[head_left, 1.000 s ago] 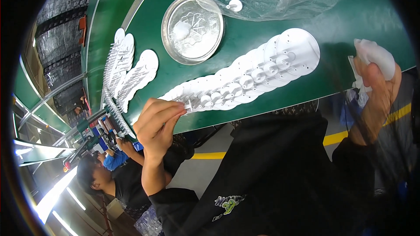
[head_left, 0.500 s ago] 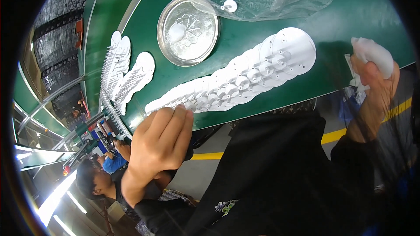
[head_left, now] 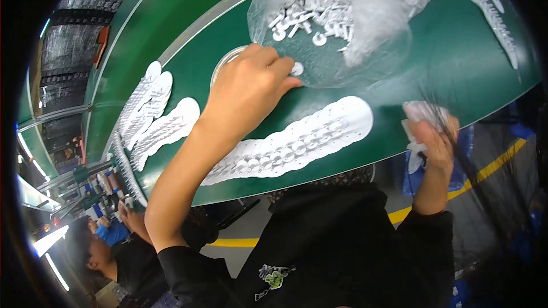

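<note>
My left hand [head_left: 248, 82] reaches over the round metal tray [head_left: 224, 64], covering most of it. Its thumb and forefinger point toward a small white gear [head_left: 297, 69] by the clear bag's near edge. The fingertips are partly hidden, so a hold cannot be made out. My right hand [head_left: 438, 140] is closed around a crumpled white cloth-like wad [head_left: 421, 111] at the table's near edge. Between the hands lies a long overlapping row of white discs [head_left: 357, 117] with gears along the middle.
A clear plastic bag [head_left: 371, 71] of white gears lies at the back of the green table [head_left: 445, 68]. More rows of white parts stand left [head_left: 185, 108] and far right [head_left: 494, 20]. Another person [head_left: 103, 251] sits at the lower left.
My left hand has left the near end of the disc row and moved up over the metal tray. The right hand keeps its white wad. The view has shifted, showing more of the bag.
</note>
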